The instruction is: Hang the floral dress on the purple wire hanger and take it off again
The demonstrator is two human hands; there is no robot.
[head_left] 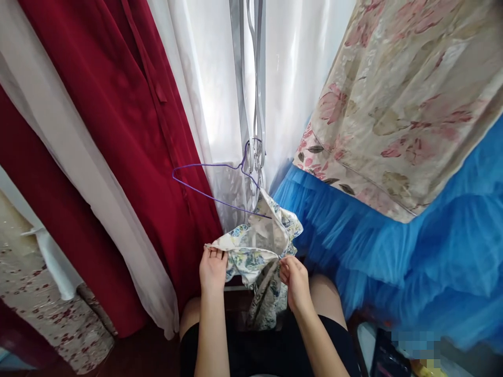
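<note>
A white floral dress with blue and green print hangs in front of me, partly on a purple wire hanger. The hanger's right arm goes into the garment, while its left arm sticks out bare. My left hand grips the garment's left edge between thumb and fingers. On the other side, my right hand pinches the edge near the middle right, fingers closed. The cloth is stretched between both hands, and its lower part drops toward my lap.
Grey straps hang down to the hanger's hook. Dark red cloth and white fabric hang at left. A pink-flowered garment and blue tulle fill the right side. A dark item lies at lower right.
</note>
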